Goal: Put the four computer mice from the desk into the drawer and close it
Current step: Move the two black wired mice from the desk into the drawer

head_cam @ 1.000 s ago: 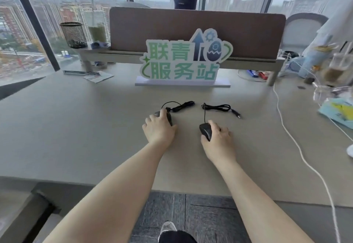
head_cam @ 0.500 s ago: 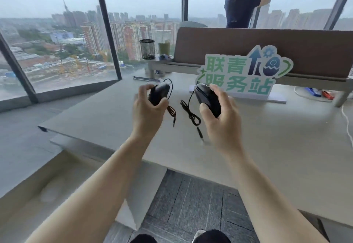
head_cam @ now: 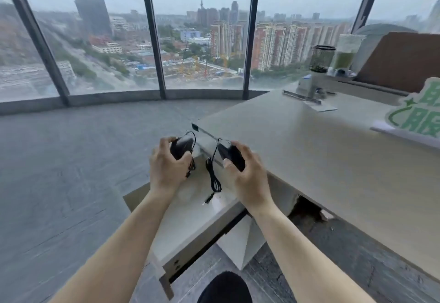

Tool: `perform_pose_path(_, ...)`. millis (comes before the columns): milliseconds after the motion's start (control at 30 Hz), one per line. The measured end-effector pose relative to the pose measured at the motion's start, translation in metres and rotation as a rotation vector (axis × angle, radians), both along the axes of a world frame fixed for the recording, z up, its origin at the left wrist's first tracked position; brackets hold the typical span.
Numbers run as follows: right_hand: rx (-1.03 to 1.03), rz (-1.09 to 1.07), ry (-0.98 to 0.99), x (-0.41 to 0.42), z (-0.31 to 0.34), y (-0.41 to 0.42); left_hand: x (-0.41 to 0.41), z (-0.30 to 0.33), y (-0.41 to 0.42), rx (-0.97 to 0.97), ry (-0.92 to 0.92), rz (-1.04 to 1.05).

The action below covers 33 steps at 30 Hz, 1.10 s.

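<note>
My left hand (head_cam: 166, 169) grips a black wired mouse (head_cam: 182, 146). My right hand (head_cam: 248, 176) grips a second black wired mouse (head_cam: 232, 156), whose bundled cable (head_cam: 213, 179) hangs down with the plug at its end. Both hands hover side by side just off the left end of the pale desk (head_cam: 309, 150), above the open drawer (head_cam: 190, 219). The drawer has a white inside and sticks out from under the desk. I cannot see any other mice; my arms hide part of the drawer's inside.
A green and white sign (head_cam: 419, 117) stands on the desk at the far right, before a brown divider panel (head_cam: 400, 60). A mesh pen holder (head_cam: 321, 58) and papers (head_cam: 319, 106) sit at the far corner. Grey floor and tall windows lie to the left.
Both hands lifted a mouse off the desk and carried it left. My view swung left with them, so the hands now hang over the open drawer at the desk's end.
</note>
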State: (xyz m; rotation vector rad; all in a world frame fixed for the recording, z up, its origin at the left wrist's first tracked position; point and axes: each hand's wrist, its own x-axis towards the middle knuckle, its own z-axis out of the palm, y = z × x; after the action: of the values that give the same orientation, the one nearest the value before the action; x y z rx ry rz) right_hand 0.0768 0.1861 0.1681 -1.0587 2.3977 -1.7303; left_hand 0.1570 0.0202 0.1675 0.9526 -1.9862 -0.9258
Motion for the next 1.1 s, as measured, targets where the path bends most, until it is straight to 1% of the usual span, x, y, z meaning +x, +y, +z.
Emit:
perform_pose_path(133,0.212,0.037,-0.107,0.01,-0.052,-0.05,0.018,-0.056,-0.033,0.126,-0.189,0.032)
perform_pose_path(233,0.409,0.046,-0.181,0.012,-0.085,-0.08,0.016,-0.093,-0.049,0.192,-0.413,0.026)
perform_pose_path(333,0.68,0.055,-0.16,0.01,-0.113,-0.107,0.005,-0.123,-0.057,0.181,-0.671,-0.007)
perform_pose_path(400,0.838,0.079,-0.165,0.009,-0.128,-0.121,-0.002,-0.14,-0.062,0.173,-0.792,-0.02)
perform_pose_path(567,1.073,0.154,-0.208,0.007,-0.161,-0.143,-0.01,-0.174,-0.076,0.289,-1.053,-0.072)
perform_pose_path(667,1.169,0.191,-0.166,0.006,-0.174,-0.146,-0.01,-0.187,-0.078,0.326,-1.136,-0.106)
perform_pose_path(733,1.201,0.203,-0.129,0.005,-0.178,-0.145,-0.009,-0.193,-0.079,0.335,-1.136,-0.116)
perform_pose_path(800,1.174,0.206,-0.105,0.005,-0.174,-0.143,-0.009,-0.193,-0.08,0.337,-1.107,-0.125)
perform_pose_path(833,1.128,0.196,-0.096,0.005,-0.17,-0.14,-0.008,-0.191,-0.081,0.331,-1.079,-0.121)
perform_pose_path(900,0.963,0.157,-0.069,0.006,-0.157,-0.132,-0.004,-0.179,-0.082,0.276,-0.996,-0.089)
perform_pose_path(1000,0.693,0.093,-0.066,0.01,-0.141,-0.108,0.01,-0.153,-0.087,0.153,-0.786,-0.032)
perform_pose_path(1100,0.563,0.081,-0.094,0.022,-0.135,-0.084,0.036,-0.134,-0.088,0.089,-0.461,0.036)
